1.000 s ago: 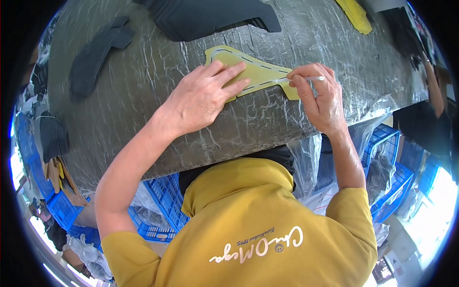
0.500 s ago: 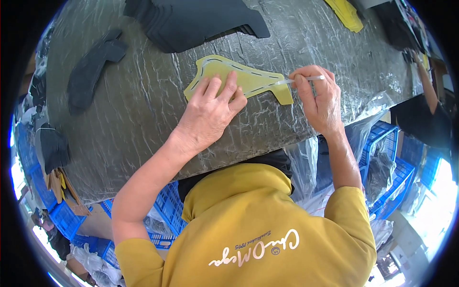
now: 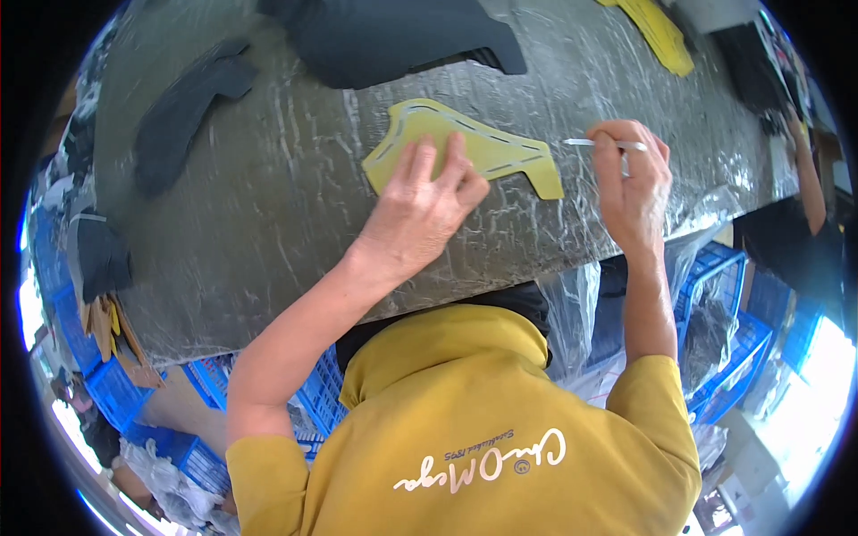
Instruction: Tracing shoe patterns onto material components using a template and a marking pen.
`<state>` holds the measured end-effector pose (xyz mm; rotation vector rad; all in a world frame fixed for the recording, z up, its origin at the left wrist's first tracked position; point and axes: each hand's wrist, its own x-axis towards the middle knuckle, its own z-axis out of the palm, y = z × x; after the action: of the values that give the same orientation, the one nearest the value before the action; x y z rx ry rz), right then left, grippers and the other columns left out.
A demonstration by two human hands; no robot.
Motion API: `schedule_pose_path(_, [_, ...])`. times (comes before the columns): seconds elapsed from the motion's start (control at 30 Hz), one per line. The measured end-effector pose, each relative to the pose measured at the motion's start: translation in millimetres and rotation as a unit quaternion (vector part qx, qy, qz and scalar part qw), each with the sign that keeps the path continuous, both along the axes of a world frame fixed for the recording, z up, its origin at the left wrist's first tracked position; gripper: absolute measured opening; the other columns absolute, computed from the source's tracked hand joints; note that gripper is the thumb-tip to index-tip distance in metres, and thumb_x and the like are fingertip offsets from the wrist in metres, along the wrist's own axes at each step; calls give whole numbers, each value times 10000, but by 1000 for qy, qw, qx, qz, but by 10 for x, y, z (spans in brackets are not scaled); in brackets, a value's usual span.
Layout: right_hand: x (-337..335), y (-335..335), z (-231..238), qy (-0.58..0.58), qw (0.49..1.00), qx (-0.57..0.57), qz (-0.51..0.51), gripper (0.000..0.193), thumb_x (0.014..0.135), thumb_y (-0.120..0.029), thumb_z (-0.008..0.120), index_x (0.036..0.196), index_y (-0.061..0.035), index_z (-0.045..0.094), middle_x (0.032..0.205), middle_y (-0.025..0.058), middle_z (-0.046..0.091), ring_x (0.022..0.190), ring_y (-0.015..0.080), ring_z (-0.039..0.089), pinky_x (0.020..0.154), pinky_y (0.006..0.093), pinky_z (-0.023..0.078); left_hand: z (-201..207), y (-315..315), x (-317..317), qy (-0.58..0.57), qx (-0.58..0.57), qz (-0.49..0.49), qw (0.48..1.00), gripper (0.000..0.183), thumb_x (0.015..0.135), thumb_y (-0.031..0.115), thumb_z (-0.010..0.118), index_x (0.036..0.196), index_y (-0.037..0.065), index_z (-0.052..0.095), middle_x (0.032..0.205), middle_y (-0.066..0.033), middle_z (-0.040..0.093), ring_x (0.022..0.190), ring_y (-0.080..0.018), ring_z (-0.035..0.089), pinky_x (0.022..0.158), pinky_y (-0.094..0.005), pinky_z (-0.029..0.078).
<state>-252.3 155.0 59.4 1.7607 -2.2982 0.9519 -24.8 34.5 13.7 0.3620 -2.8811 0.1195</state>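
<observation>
At the left of the table (image 3: 223, 259), dark curved pieces (image 3: 183, 125) lie flat; right of them, toward the far edge, lies a larger dark stack (image 3: 402, 45). The left hand (image 3: 416, 210) rests palm down with fingers slightly spread, its fingertips pressing on the yellow piece (image 3: 496, 152); it grips nothing. That piece lies flat at mid-table, on the near side of the dark stack and apart from it, with dark dashes along its edges. To its right, the right hand (image 3: 633, 179) holds a slim pale pen (image 3: 579, 142) pinched between thumb and fingers. Half a second earlier the pen's tip was at the piece's right end; it now stands clear, to the right. In this inspector's judgement, the pen work there is interrupted or finished, while left-hand pressure keeps the piece steady. Farther right, yellow strips (image 3: 657, 36) lie at the far side; at the right edge, a co-worker's arm (image 3: 809, 174) is visible.
</observation>
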Motion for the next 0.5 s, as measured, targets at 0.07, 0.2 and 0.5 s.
schedule_pose_path(0.07, [124,-73,52,-42,999,-6,9,92,969,-110,628,958,-63,706,899,48,707,873,243,673,927,391,443,-18,50,-6,17,12,2,1000,278,808,75,659,1078,49,599,1323,-188,578,1124,-363,580,968,-404,547])
schedule_pose_path(0.2, [455,-423,49,-294,952,38,74,150,968,-114,620,998,-18,732,990,99,738,933,255,690,967,387,450,-27,85,-10,26,13,3,1000,281,816,117,660,1072,41,574,1311,-205,572,1144,-392,577,1006,-464,525])
schedule_pose_path(0.5, [795,-950,-204,-118,962,27,246,100,953,-146,639,957,-67,701,916,62,725,875,282,676,876,398,454,-176,162,-30,88,32,44,995,434,839,181,670,1254,56,693,1307,-190,616,1252,-397,566,1094,-551,449])
